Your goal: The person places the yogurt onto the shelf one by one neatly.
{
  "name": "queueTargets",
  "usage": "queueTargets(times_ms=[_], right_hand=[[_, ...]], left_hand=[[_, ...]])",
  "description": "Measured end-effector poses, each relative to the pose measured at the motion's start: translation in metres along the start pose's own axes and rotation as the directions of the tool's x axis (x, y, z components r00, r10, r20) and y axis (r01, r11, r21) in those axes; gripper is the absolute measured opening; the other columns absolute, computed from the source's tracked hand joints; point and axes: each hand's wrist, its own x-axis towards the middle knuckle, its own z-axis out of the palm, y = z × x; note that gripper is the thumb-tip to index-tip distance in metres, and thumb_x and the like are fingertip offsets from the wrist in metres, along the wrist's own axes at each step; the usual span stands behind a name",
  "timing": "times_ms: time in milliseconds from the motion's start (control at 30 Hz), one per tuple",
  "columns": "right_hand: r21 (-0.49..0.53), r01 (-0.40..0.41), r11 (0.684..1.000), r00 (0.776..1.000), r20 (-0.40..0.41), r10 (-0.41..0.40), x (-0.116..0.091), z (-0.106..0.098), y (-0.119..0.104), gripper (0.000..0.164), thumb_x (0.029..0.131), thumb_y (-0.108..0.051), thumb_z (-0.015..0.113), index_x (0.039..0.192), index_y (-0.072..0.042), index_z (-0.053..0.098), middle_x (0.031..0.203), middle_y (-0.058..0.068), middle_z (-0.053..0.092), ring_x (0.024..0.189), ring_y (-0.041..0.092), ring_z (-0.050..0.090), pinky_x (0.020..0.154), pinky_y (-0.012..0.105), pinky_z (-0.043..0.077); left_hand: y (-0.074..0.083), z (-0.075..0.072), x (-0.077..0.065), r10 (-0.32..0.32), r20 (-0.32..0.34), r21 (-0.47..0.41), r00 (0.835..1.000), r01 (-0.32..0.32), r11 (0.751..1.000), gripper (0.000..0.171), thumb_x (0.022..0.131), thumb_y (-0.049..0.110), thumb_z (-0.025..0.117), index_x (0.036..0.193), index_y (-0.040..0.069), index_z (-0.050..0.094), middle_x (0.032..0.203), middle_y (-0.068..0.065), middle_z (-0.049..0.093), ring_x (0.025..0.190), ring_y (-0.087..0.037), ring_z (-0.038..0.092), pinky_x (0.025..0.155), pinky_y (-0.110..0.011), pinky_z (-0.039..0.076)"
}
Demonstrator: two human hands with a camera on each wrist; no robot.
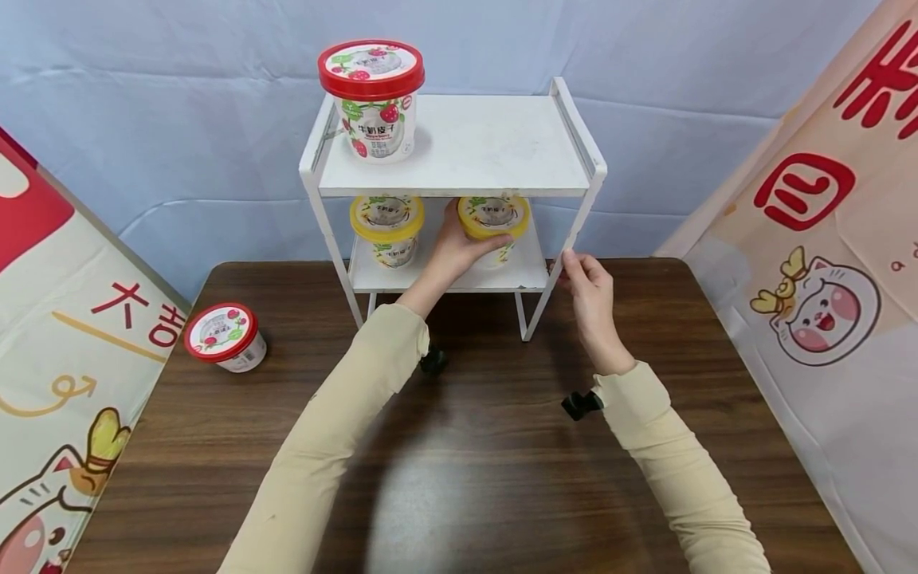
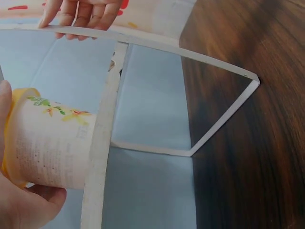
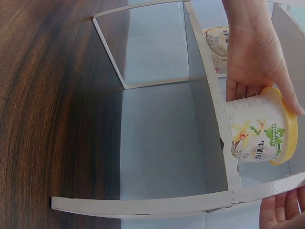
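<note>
On the lower shelf of a white two-tier rack (image 1: 459, 171), my left hand (image 1: 459, 243) grips a yellow-lidded tub (image 1: 495, 219), thumb across its front and fingers around its side. The right wrist view shows this tub (image 3: 259, 126) standing on the shelf, with flowers printed on its wall. My right hand (image 1: 590, 299) pinches the rack's right front leg just beside the lower shelf. A second yellow-lidded tub (image 1: 387, 231) stands at the left of that shelf. Above it, a red-lidded strawberry tub (image 1: 373, 104) sits on the top shelf's left end.
Another red-lidded tub (image 1: 228, 339) stands on the brown wooden table (image 1: 466, 462), left of the rack. A pale blue cloth (image 1: 645, 96) hangs behind, and printed banners (image 1: 825, 263) flank both sides.
</note>
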Motion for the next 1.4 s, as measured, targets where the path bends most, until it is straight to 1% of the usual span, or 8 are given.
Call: queueTargets(times_ms=[233, 400, 633, 767, 900, 1000, 1100, 1400], right_hand=[[-0.015, 0.007, 1.0, 1.0, 0.005, -0.007, 0.0, 0.0, -0.001, 0.017, 0.094, -0.017, 0.051, 0.084, -0.006, 0.057, 0.076, -0.005, 0.059, 0.077, 0.011, 0.054, 0.074, 0.025, 0.047], [-0.019, 0.009, 1.0, 1.0, 0.0, -0.009, 0.0, 0.0, -0.001, 0.016, 0.094, -0.016, 0.051, 0.084, -0.006, 0.058, 0.075, -0.005, 0.058, 0.077, 0.01, 0.053, 0.075, 0.026, 0.046], [-0.014, 0.01, 1.0, 1.0, -0.002, -0.01, 0.0, 0.0, 0.0, 0.016, 0.094, -0.016, 0.051, 0.082, -0.007, 0.058, 0.075, -0.005, 0.058, 0.076, 0.01, 0.053, 0.07, 0.02, 0.046], [0.013, 0.01, 1.0, 1.0, -0.005, -0.01, 0.0, 0.001, 0.0, 0.018, 0.094, -0.016, 0.051, 0.08, -0.008, 0.06, 0.075, -0.005, 0.06, 0.075, 0.01, 0.054, 0.071, 0.022, 0.046], [0.022, 0.009, 1.0, 1.0, -0.003, -0.009, 0.0, 0.001, -0.001, 0.019, 0.094, -0.015, 0.051, 0.078, -0.01, 0.059, 0.074, -0.008, 0.06, 0.074, 0.011, 0.054, 0.071, 0.022, 0.046], [0.013, 0.009, 1.0, 1.0, -0.002, -0.009, -0.001, 0.001, -0.001, 0.018, 0.094, -0.016, 0.051, 0.079, -0.01, 0.059, 0.074, -0.008, 0.061, 0.075, 0.011, 0.054, 0.072, 0.023, 0.046], [0.009, 0.009, 1.0, 1.0, -0.003, -0.008, -0.001, 0.001, -0.001, 0.018, 0.094, -0.016, 0.051, 0.079, -0.009, 0.059, 0.075, -0.007, 0.06, 0.076, 0.01, 0.054, 0.074, 0.025, 0.046], [-0.006, 0.011, 1.0, 1.0, 0.0, -0.011, -0.001, 0.001, -0.001, 0.018, 0.093, -0.018, 0.052, 0.082, -0.005, 0.06, 0.076, -0.006, 0.06, 0.078, 0.011, 0.054, 0.074, 0.024, 0.047]], left_hand=[[0.001, -0.001, -0.002, 0.061, -0.04, 0.02, 0.997, -0.06, 0.998, 0.097, 0.071, 0.025, 0.079, 0.14, 0.008, 0.015, 0.133, -0.01, 0.032, 0.122, -0.017, 0.038, 0.102, -0.019, 0.027], [0.004, -0.003, -0.004, 0.126, -0.091, 0.109, 0.988, -0.116, 0.987, 0.091, 0.072, 0.028, 0.078, 0.139, 0.008, 0.02, 0.132, -0.01, 0.035, 0.122, -0.018, 0.037, 0.102, -0.02, 0.026], [0.012, -0.007, -0.011, 0.178, -0.111, 0.269, 0.978, -0.143, 0.952, 0.096, 0.072, 0.037, 0.076, 0.142, 0.01, 0.015, 0.141, -0.011, 0.027, 0.131, -0.023, 0.024, 0.108, -0.026, 0.017], [0.018, -0.011, -0.017, 0.236, -0.079, 0.341, 0.968, -0.196, 0.919, 0.092, 0.073, 0.036, 0.076, 0.14, 0.006, 0.021, 0.136, -0.015, 0.031, 0.127, -0.025, 0.029, 0.106, -0.028, 0.023], [0.022, -0.015, -0.023, 0.336, -0.018, 0.438, 0.942, -0.294, 0.849, 0.087, 0.074, 0.035, 0.075, 0.138, 0.003, 0.025, 0.133, -0.018, 0.034, 0.124, -0.027, 0.034, 0.105, -0.028, 0.026], [0.023, -0.018, -0.026, 0.408, 0.042, 0.504, 0.912, -0.372, 0.78, 0.085, 0.075, 0.035, 0.074, 0.138, 0.002, 0.027, 0.134, -0.017, 0.036, 0.125, -0.027, 0.033, 0.106, -0.027, 0.023], [0.022, -0.021, -0.028, 0.465, 0.093, 0.53, 0.881, -0.439, 0.726, 0.082, 0.076, 0.033, 0.073, 0.136, 0.0, 0.029, 0.133, -0.018, 0.037, 0.125, -0.029, 0.032, 0.107, -0.027, 0.021], [0.016, -0.03, -0.039, 0.592, 0.203, 0.476, 0.78, -0.607, 0.636, 0.066, 0.082, 0.028, 0.068, 0.131, -0.004, 0.037, 0.127, -0.017, 0.046, 0.119, -0.026, 0.04, 0.105, -0.03, 0.026]])
